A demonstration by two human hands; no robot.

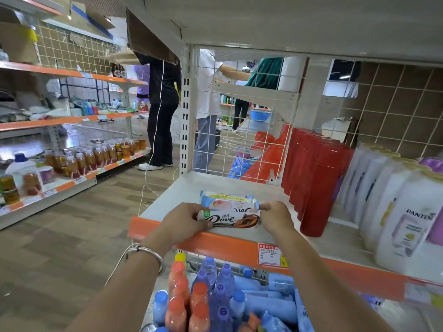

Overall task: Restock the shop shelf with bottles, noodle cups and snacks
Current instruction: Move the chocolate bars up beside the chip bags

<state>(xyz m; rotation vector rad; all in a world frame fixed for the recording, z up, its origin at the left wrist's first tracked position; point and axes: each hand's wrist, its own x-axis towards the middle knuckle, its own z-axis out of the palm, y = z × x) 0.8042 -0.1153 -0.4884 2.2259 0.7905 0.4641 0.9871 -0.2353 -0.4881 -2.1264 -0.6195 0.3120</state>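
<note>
A Dove chocolate pack [229,219] lies at the front edge of the white shelf [172,200] with its orange lip. My left hand [182,220] grips the pack's left end and my right hand [275,218] grips its right end. Behind it lie more snack packs [227,200], pale blue and white, flat on the shelf. On the level below stand orange-capped bottles [178,293] and blue-capped water bottles [221,291], partly hidden by my forearms.
Red bottles [314,178] stand in rows right of the snacks, then white Pantene bottles [405,224]. A wire grid [235,130] backs the shelf. Across the wooden aisle, a shelf unit holds jars [96,156]. People [160,104] stand at the aisle's far end.
</note>
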